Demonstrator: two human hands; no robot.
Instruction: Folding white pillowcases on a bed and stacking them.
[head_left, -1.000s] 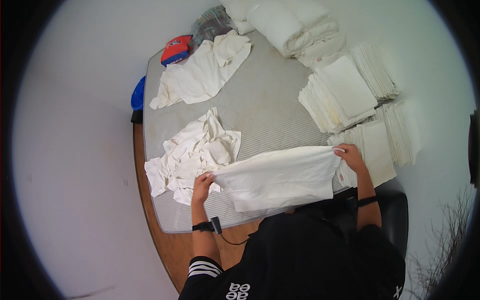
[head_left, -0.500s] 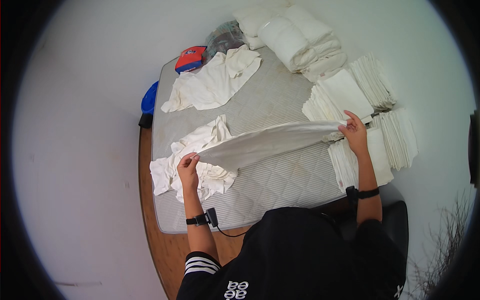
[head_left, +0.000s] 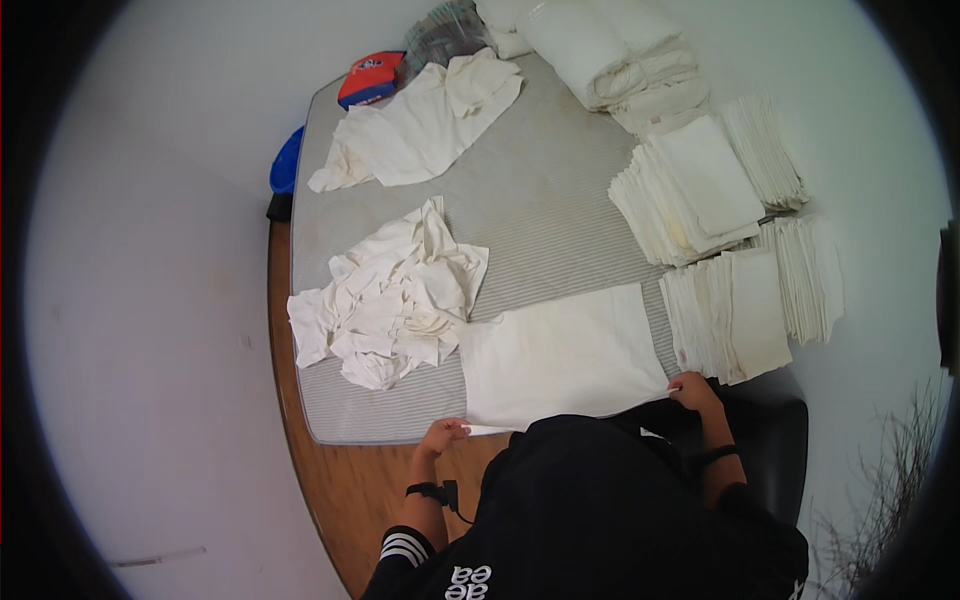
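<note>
Cloth (head_left: 560, 355) near white-lettered black shirt (head_left: 630, 510)

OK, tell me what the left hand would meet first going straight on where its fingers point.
The white cloth, its near left corner pinched by the left hand; beyond that, perhaps the person's black shirt, though depth is unclear.

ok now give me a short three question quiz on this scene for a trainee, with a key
1. True or false: the left hand and right hand each hold a near corner of the spread white cloth.

2. Fill the gap: the crumpled heap lies on the person's ____ side of that cloth.

3. Pick one: the bag near the far edge of the mattress is
a) all green
b) red and blue
c) all yellow

Key: 1 true; 2 left; 3 b
</note>
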